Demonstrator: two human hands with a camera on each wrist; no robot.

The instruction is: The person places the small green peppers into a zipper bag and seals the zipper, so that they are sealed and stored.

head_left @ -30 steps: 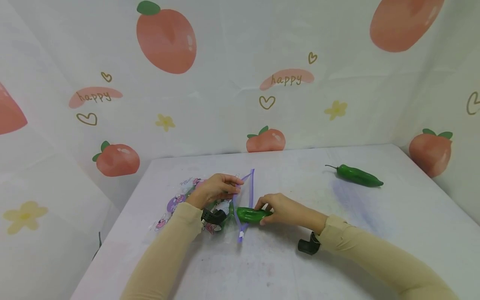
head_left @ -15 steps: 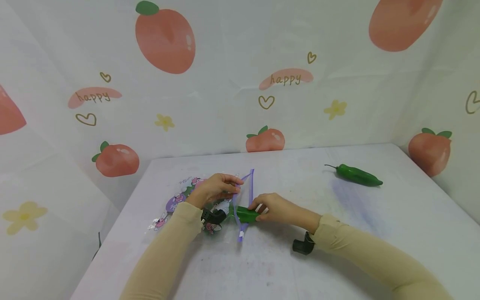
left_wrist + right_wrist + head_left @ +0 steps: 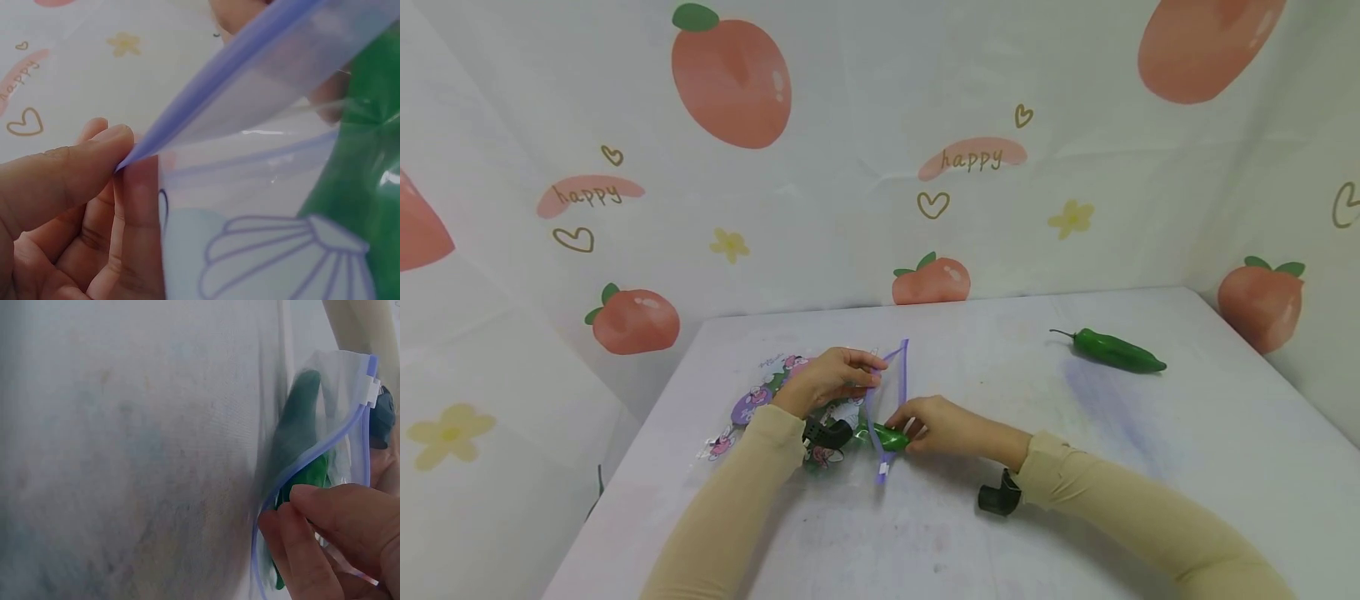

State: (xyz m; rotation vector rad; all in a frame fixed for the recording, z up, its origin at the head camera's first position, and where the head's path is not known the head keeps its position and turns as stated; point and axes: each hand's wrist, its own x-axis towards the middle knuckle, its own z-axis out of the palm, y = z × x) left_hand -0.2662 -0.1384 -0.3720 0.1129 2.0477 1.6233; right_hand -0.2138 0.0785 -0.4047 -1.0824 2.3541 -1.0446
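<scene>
A clear zip bag [image 3: 904,375] with purple edging and printed cartoon figures lies on the left half of the table, its mouth facing right. My left hand [image 3: 826,382] pinches the upper part of the purple edge between thumb and fingers, as the left wrist view shows. My right hand [image 3: 951,429] holds the end of a green pepper [image 3: 891,438], which lies mostly inside the mouth. In the right wrist view, the fingertips reach over the rim, and another dark green shape [image 3: 297,419] shows through the film. A white slider [image 3: 370,392] sits at one end of the zip.
A second green pepper [image 3: 1118,351] with a thin stem lies at the back right of the pale table [image 3: 1000,550]. Black wrist camera mounts [image 3: 998,498] hang under both wrists. A white printed cloth [image 3: 820,208] stands behind the table.
My right hand has moved left with the pepper, pushing it deeper into the bag's mouth, so less of it shows. The left hand has stayed at the bag's edge.
</scene>
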